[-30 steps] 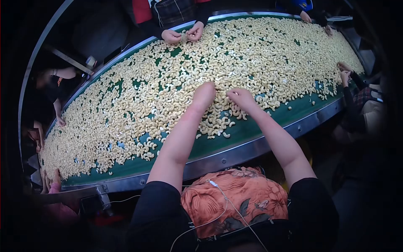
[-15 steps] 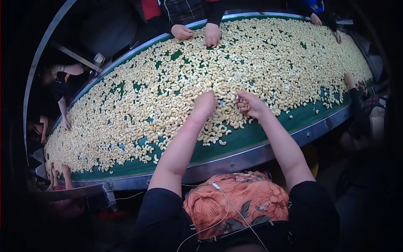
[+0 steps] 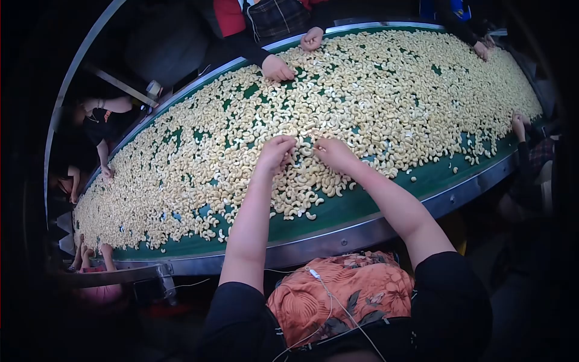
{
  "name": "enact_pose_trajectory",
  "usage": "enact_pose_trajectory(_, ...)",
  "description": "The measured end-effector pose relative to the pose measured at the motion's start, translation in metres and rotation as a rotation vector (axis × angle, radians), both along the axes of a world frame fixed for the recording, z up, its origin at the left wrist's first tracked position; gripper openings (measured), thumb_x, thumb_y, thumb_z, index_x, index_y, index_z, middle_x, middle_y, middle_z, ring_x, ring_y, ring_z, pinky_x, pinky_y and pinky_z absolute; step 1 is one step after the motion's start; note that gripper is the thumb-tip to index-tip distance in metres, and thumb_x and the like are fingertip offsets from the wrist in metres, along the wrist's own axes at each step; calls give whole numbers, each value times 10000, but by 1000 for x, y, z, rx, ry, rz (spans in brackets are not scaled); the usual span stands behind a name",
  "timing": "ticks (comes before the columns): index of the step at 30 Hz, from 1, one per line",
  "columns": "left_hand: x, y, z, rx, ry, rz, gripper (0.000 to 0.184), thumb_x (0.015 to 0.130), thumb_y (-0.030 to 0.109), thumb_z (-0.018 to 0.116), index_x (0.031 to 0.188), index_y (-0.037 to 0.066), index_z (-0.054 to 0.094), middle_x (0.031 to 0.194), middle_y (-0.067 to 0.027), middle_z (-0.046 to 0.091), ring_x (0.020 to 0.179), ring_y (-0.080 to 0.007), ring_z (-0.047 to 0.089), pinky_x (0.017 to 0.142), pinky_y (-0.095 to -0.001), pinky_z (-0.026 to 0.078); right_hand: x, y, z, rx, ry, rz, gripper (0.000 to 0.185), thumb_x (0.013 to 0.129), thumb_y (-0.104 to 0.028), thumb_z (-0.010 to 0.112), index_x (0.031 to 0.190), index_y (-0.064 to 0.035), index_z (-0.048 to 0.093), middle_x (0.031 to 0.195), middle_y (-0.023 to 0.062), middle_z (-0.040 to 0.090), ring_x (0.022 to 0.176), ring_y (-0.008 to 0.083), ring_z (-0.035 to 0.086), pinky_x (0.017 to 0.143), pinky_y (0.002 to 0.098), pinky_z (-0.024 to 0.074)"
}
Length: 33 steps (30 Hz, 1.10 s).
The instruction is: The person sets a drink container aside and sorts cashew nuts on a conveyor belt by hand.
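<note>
Pale, curved cashew nuts (image 3: 229,175) lie in a thick layer over the green belt (image 3: 362,208). My left hand (image 3: 275,154) is at the near middle of the layer, thumb and fingers pressed together just over the nuts. Its grip is too small to see into. A short way to its right, my right hand (image 3: 335,154) is also closed in a pinch, fingertips down among the nuts and pointing toward my left hand. Whatever these fingers hold is hidden.
A metal rim (image 3: 313,247) runs along the belt's near side. Across the belt, another person's hand (image 3: 277,68) touches nuts and their other hand (image 3: 312,39) is at the far edge. More people's hands reach in at both ends. A white cable (image 3: 330,295) hangs over my floral apron (image 3: 344,289).
My right hand has moved left and its fingers now point down at the nuts. My left hand has shifted left too. The person opposite has drawn one hand back to the edge.
</note>
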State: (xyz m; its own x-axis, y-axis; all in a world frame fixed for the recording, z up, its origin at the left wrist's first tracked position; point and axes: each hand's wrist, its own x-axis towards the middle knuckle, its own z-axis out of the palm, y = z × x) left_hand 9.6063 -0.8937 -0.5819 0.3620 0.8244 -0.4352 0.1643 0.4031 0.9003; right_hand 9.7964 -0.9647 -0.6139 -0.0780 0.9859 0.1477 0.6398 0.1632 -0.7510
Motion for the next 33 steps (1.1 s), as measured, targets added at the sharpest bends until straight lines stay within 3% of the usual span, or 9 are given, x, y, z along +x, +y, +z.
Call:
enact_pose_trajectory(2, 31, 8, 1, 400, 349, -64, 161, 756, 186, 629, 813, 35, 637, 662, -34, 600, 524, -115, 513, 515, -249, 434, 26, -28, 16, -653, 871, -5, 115, 834, -163, 552, 789, -57, 551, 676, 50, 549, 544, 132, 503, 453, 247, 384)
enact_pose_trajectory(4, 51, 19, -7, 608, 591, -227, 178, 743, 174, 617, 812, 10, 630, 675, -102, 617, 578, -164, 578, 558, -287, 463, 59, -57, 8, -767, 1337, 84, 164, 869, -228, 547, 787, -87, 532, 671, -4, 494, 513, 42, 393, 405, 157, 274)
enact_pose_trajectory(9, 72, 25, -26, 871, 893, -374, 170, 733, 176, 624, 764, 9, 610, 648, -127, 606, 584, -220, 588, 580, -329, 468, 117, -83, 12, -632, 1684, -177, 234, 873, -282, 551, 762, -79, 515, 687, 3, 495, 478, 42, 373, 388, 154, 259)
enact_pose_trajectory(11, 64, 19, -21, 737, 823, -374, 177, 714, 184, 623, 763, 15, 603, 670, -153, 603, 639, -305, 590, 640, -378, 472, 138, -66, 8, -576, 1316, -258, 232, 855, -287, 568, 771, -71, 547, 671, 3, 506, 480, 65, 397, 392, 186, 297)
enact_pose_trajectory(18, 43, -14, -4, -87, -253, 51, 142, 810, 150, 608, 925, 73, 576, 669, -10, 566, 556, -77, 525, 439, -199, 402, 132, -46, -9, -26, -381, -228, 189, 753, -215, 586, 778, -28, 604, 723, 143, 601, 657, 299, 579, 641, 389, 455)
enact_pose_trajectory(23, 115, -9, 6, -67, -50, -120, 174, 797, 219, 626, 886, 74, 590, 654, 1, 554, 469, -86, 483, 422, -225, 407, 152, -71, 12, -485, 598, -97, 161, 821, -189, 591, 756, -50, 541, 667, 14, 524, 482, 84, 459, 420, 245, 363)
enact_pose_trajectory(26, 175, -7, -2, 453, 523, -300, 185, 762, 195, 593, 756, 12, 618, 706, -107, 623, 570, -226, 585, 569, -346, 474, 180, -89, 9, -685, 1326, -13, 165, 862, -243, 566, 822, -101, 493, 654, -21, 463, 462, 32, 346, 399, 150, 252)
enact_pose_trajectory(30, 221, -12, -20, 724, 941, -386, 203, 748, 159, 547, 819, -18, 618, 791, -191, 634, 750, -324, 620, 713, -395, 483, 205, -82, 12, -594, 1575, -192, 199, 875, -269, 543, 798, -95, 487, 668, -3, 459, 473, 44, 353, 392, 164, 252)
enact_pose_trajectory(33, 221, -18, -31, 783, 956, -361, 185, 745, 166, 536, 781, 0, 609, 706, -156, 626, 565, -273, 606, 607, -362, 494, 214, -41, 2, -562, 1114, -163, 237, 852, -285, 558, 776, -67, 505, 609, 22, 476, 507, 95, 440, 416, 234, 331)
